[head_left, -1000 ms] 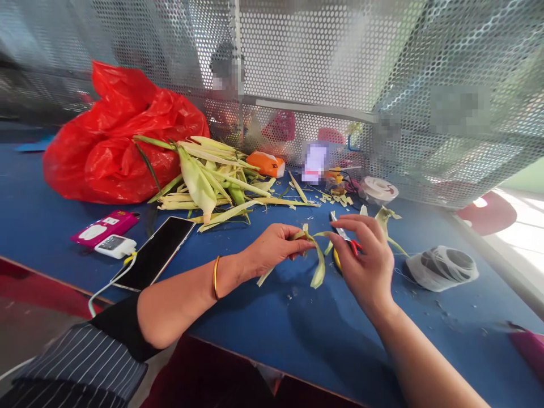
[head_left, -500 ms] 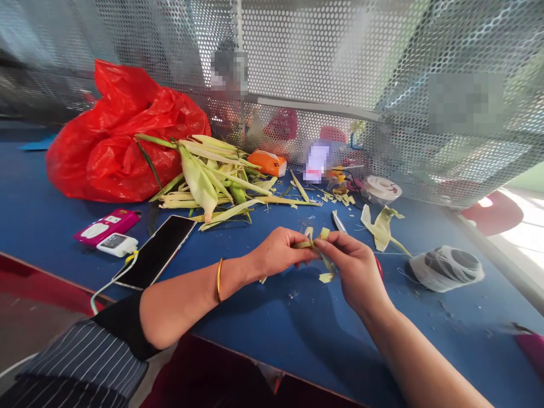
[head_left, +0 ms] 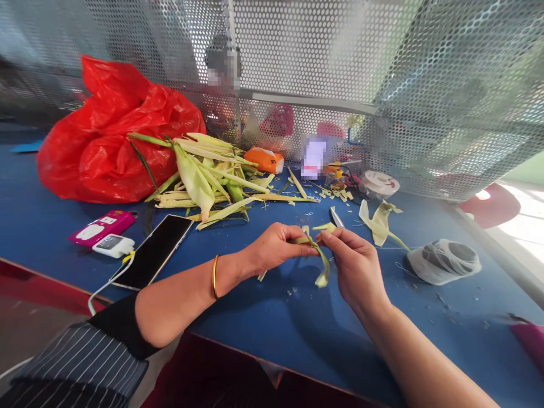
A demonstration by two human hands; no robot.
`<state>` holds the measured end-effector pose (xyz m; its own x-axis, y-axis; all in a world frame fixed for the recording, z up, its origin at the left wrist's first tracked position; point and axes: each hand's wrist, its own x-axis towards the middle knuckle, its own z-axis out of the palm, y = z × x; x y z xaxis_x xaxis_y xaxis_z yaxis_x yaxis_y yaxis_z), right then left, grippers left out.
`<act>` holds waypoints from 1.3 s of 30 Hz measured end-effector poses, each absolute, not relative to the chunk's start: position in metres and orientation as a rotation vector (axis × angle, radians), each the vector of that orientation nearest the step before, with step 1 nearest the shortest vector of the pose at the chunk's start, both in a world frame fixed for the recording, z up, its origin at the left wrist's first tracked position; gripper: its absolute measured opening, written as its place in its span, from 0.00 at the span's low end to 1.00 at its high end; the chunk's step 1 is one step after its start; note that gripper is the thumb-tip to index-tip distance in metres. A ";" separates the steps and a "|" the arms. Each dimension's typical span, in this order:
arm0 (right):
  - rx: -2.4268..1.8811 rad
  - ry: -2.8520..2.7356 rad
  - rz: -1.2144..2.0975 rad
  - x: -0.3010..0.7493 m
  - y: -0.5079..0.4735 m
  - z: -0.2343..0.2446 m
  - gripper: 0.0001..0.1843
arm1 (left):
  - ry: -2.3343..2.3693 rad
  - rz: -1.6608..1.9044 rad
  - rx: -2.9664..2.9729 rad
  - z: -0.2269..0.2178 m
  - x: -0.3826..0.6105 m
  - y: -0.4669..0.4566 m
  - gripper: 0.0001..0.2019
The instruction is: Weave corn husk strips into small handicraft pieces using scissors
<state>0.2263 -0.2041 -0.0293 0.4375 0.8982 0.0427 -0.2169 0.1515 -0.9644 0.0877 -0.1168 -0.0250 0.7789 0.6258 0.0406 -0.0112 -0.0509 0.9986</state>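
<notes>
My left hand and my right hand meet above the blue table, both pinched on a folded pale green leaf strip. One end of the strip hangs down between the hands, another short end sticks up. A gold bangle sits on my left wrist. A pair of scissors lies on the table just behind my right hand, mostly hidden by it. A pile of long green and yellow leaves lies behind my left hand.
A red plastic bag sits at the back left. A black phone, a pink device and a white charger lie at the left. A cut leaf piece, a wrapped thread spool and a perforated metal screen stand right and behind.
My right hand let go of the scissors, which now lie on the table, and came to the leaf strip. Both hands have since worked the strip, whose hanging end has lengthened.
</notes>
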 end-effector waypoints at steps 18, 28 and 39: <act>-1.042 -0.686 1.085 0.227 -0.204 -0.022 0.13 | 0.469 0.522 1.577 -0.025 0.087 -0.117 0.11; -1.027 -0.717 1.080 0.226 -0.205 -0.021 0.13 | 0.294 0.639 1.718 -0.023 0.084 -0.117 0.09; -1.369 -1.152 0.839 0.227 -0.210 -0.015 0.19 | 0.527 0.720 1.599 -0.020 0.083 -0.113 0.11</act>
